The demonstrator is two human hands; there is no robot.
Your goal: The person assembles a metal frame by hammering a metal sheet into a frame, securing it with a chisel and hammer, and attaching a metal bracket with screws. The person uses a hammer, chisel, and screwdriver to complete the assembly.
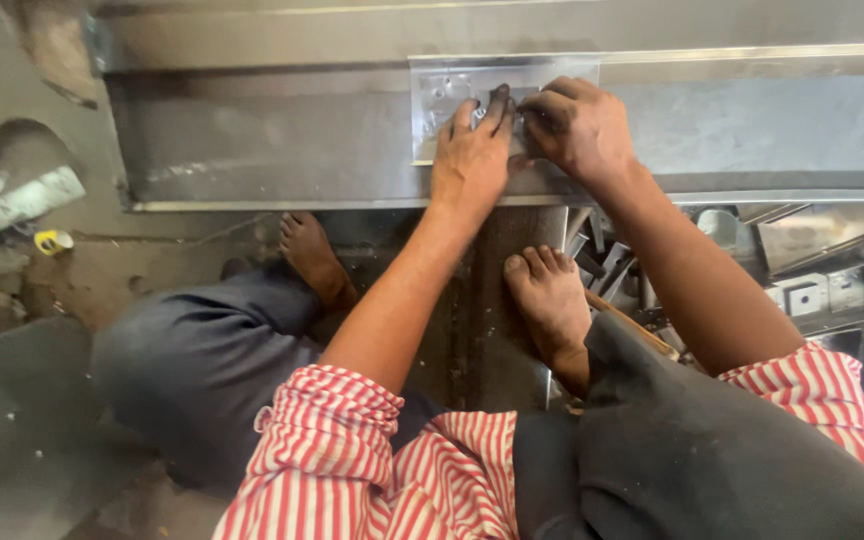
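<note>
Pressed flat and open, the left hand (472,155) is laid on the small metal plate (447,105), fingers spread and nothing gripped; fingertips are seen reaching the plate's middle. Just right of the plate's centre, the right hand (580,125) is curled shut, fingers pinched together on something small at the plate's surface — what is pinched cannot be told, since it is hidden by the fingers. The two hands are touching at the fingertips.

The plate itself is set against the long steel beam (772,130), which is stretched out to either side of it. Far left of the plate and lower, a yellow tape measure (52,241) is seen on the floor. Below the plate, two bare feet are planted: the left foot (314,255) down to its left, the right foot (552,300) almost directly beneath. Down and to the right of the plate, a heap of metal brackets (812,290) is piled, with a wooden handle (632,322) showing beside the right foot.
</note>
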